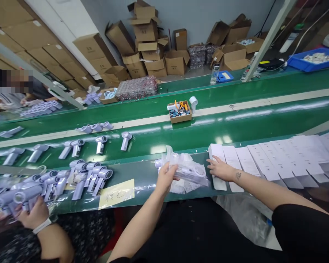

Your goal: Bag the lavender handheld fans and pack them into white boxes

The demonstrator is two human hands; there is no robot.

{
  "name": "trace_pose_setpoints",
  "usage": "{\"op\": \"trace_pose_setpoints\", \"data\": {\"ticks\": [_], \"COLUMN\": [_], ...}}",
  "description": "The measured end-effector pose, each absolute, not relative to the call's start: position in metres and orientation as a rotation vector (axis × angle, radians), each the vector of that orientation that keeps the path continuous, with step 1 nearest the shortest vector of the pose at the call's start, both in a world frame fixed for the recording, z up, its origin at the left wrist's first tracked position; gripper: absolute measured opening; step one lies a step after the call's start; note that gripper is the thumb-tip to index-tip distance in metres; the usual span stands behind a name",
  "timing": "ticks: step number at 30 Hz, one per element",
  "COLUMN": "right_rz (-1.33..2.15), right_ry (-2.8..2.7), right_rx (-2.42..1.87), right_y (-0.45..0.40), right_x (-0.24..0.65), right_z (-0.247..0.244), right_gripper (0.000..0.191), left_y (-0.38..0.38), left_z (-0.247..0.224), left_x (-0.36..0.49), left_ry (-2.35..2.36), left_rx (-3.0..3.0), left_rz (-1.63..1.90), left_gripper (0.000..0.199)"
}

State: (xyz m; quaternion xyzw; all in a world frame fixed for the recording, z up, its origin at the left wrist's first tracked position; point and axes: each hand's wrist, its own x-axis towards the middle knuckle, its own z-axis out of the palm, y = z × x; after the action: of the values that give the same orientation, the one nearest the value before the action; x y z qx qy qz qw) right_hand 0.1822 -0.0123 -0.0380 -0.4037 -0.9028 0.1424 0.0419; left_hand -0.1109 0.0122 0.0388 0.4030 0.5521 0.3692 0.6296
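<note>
L hand [167, 176] grips a clear plastic bag [190, 171] w/ a pale device inside, fingers closed on its L end, just above the green work surface [145, 177]. R hand [219, 168] is at 3 o'clock from the bag, fingers open & spread over the nearest white box [218, 182]. More white boxes [246, 160] run in an overlapping row toward 3 o'clock. A small carton [180, 117] w/ orange-handled tools sits on the green belt [142, 126] at 12 o'clock, a white round-headed piece [193, 102] just beside it; both take up belt space. Lavender handheld units [91, 175] crowd the surface at 9 o'clock; a co-worker's hands [34, 215] hold some at 8-9 o'clock, nr the bench edge. Metal posts cut across the view: L post [57, 91] approx 10 o'clock, R post [268, 40] approx 1 o'clock. Beyond the belt: brown cartons [148, 31] stacked at 11-12 o'clock, a clear bottle [214, 74] btwn 12 & 1, blue tray [297, 65] w/ small white parts at 2. Labels: yellow sheet [117, 193] at 8-9 o'clock has dark handwriting, can't read it for sure; white boxes carry tiny print, too small to read; some brown cartons have small dark marks, also illegible. No brand legible.
</note>
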Motion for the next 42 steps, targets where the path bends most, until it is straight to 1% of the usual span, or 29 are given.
{"op": "trace_pose_setpoints", "data": {"ticks": [4,9,13,16,17,19,21,24,26,27,31,33,35,38,40,42], "right_rz": [0.324,0.223,0.258,0.382,0.447,0.548,0.548,0.539,0.579,0.597,0.578,0.575,0.567,0.599,0.639,0.624], "right_ry": [-2.56,-2.211,-2.066,-2.049,-2.066,-2.093,-2.048,-1.844,-1.75,-1.744,-1.855,-1.901,-1.885,-1.782,-1.766,-1.801], "right_rx": [-1.296,-1.398,-1.419,-1.45,-1.453,-1.439,-1.429,-1.508,-1.564,-1.57,-1.565,-1.588,-1.594,-1.571,-1.527,-1.474], "right_y": [0.03,0.056,0.058,0.056,0.055,0.052,0.049,0.043,0.039,0.037,0.033,0.032,0.032,0.032,0.033,0.035], "right_x": [0.199,0.208,0.216,0.23,0.235,0.243,0.249,0.256,0.258,0.259,0.254,0.252,0.25,0.247,0.244,0.241], "right_z": [-0.016,-0.013,-0.019,-0.017,-0.017,-0.02,-0.027,-0.04,-0.046,-0.047,-0.046,-0.046,-0.048,-0.051,-0.052,-0.052], "right_gripper": [0.015,0.029,0.027,0.029,0.035,0.055,0.062,0.065,0.073,0.074,0.073,0.073,0.074,0.077,0.074,0.07], "left_y": [0.037,0.069,0.081,0.079,0.077,0.072,0.071,0.082,0.094,0.1,0.108,0.102,0.095,0.087,0.082,0.075], "left_z": [0.047,0.051,0.042,0.042,0.045,0.054,0.064,0.077,0.084,0.088,0.099,0.098,0.093,0.08,0.072,0.063], "left_x": [-0.109,-0.062,-0.022,-0.006,-0.001,0.012,0.027,0.047,0.054,0.056,0.063,0.065,0.061,0.048,0.043,0.049], "left_ry": [1.202,1.119,1.21,1.392,1.423,1.4,1.303,1.26,1.338,1.372,1.289,1.23,1.276,1.471,1.541,1.475], "left_rx": [0.637,0.574,0.848,1.287,1.49,1.898,2.18,2.215,1.977,1.822,1.412,1.356,1.364,1.601,1.928,2.309], "left_rz": [1.05,1.217,1.225,1.188,1.176,1.138,1.055,0.951,0.944,0.95,1.019,1.047,1.031,0.975,0.891,0.712], "left_gripper": [0.037,0.037,0.028,0.016,0.012,0.008,0.009,0.007,0.005,0.007,0.019,0.021,0.021,0.013,0.007,0.008]}}
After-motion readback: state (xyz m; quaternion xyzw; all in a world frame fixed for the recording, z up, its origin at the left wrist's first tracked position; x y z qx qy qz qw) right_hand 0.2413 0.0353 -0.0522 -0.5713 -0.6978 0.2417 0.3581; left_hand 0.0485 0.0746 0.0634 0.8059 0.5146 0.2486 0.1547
